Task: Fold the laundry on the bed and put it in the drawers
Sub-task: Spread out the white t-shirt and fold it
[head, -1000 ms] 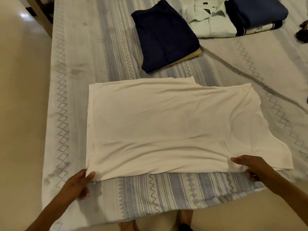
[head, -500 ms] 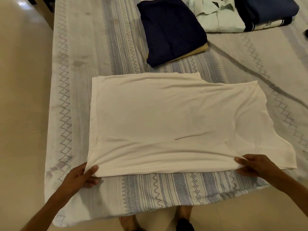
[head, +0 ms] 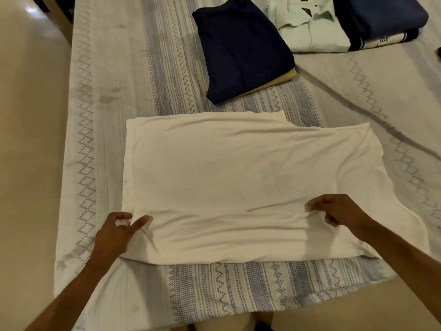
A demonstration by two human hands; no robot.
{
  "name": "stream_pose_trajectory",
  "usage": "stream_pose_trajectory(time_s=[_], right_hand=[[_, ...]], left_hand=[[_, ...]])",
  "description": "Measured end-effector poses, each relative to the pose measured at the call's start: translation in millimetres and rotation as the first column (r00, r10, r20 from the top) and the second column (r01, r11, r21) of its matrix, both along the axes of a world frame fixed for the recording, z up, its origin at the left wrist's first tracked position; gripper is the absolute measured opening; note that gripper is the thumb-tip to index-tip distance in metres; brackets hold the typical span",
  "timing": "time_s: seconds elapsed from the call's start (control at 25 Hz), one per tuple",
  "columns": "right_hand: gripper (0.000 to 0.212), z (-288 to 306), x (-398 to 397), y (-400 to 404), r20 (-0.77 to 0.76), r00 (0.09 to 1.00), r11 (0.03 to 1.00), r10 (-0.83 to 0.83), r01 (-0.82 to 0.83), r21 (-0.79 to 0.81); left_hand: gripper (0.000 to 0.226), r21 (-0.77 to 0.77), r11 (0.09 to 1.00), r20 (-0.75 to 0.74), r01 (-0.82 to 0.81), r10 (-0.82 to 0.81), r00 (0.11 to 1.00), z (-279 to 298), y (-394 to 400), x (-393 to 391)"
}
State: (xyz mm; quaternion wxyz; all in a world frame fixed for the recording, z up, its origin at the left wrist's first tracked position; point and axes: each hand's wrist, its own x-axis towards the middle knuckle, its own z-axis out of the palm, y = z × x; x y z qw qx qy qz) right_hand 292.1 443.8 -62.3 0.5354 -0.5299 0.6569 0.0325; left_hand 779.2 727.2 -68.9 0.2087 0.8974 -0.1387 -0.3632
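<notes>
Near the bed's [head: 109,96] front edge, cream shirt [head: 250,182] lies flat. My left hand [head: 117,231] pinches its near-left corner; my right hand [head: 338,212] pinches cloth near its right side.

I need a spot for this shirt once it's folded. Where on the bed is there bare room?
Bare sheet lies left of the navy pile, up to the bed's left edge, and right of the cream shirt, below the blue stack. The far strip is crowded: navy pile, white collared shirt and blue stack lie side by side.
</notes>
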Motion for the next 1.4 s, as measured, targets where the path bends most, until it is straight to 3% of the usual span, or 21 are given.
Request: stream_pose_trajectory(time_s=[0.12,0.24,0.32,0.44,0.52,0.64,0.88,1.0,1.12,1.24,1.4], right_hand=[[0.007,-4,-4,0,0.002,0.999,0.999,0.036,-0.036,0.005],[0.017,-2,-17,0,0.065,0.997,0.996,0.050,-0.055,0.075],[0.019,-3,-23,2,0.068,0.996,0.997,0.054,-0.058,0.047],[0.012,-4,-28,8,0.141,0.985,0.995,-0.099,0.097,0.020],[0.014,-4,-32,12,0.168,0.966,0.980,-0.199,0.199,0.017],[0.023,-3,-33,18,0.171,0.948,0.962,-0.270,0.272,0.008],[0.022,-2,-25,24,0.123,0.947,0.953,-0.298,0.303,-0.024],[0.018,-1,-20,24,0.021,0.988,0.980,-0.154,0.156,-0.127],[0.011,0,-15,8,-0.118,0.992,0.942,-0.031,-0.010,-0.334],[0.015,2,5,-28,-0.143,0.983,0.894,0.118,-0.168,-0.416],[0.006,4,65,-91,-0.129,0.962,0.838,0.241,-0.274,-0.473]], left_hand=[[0.070,0.025,0.970,0.092,0.241,-0.242,0.966,-5,3,8],[0.070,0.047,0.847,0.281,0.529,-0.520,0.807,-15,9,19],[0.064,0.029,0.784,0.337,0.620,-0.592,0.732,-21,1,24],[0.052,0.104,0.743,0.326,0.662,-0.654,0.683,-30,-19,34],[0.041,0.076,0.784,0.251,0.616,-0.613,0.749,-28,-27,42],[0.026,-0.129,0.911,0.036,0.391,-0.390,0.920,-11,-27,47],[0.020,-0.220,0.959,-0.189,0.182,-0.224,0.956,-8,-10,46],[0.019,-0.218,0.966,-0.073,0.142,-0.161,0.984,-19,0,35],[0.037,-0.202,0.965,0.128,0.166,-0.142,0.982,-12,-2,31],[0.034,-0.164,0.929,0.288,0.332,-0.277,0.917,3,-23,44],[0.026,-0.130,0.849,0.360,0.511,-0.440,0.823,15,-95,66]])
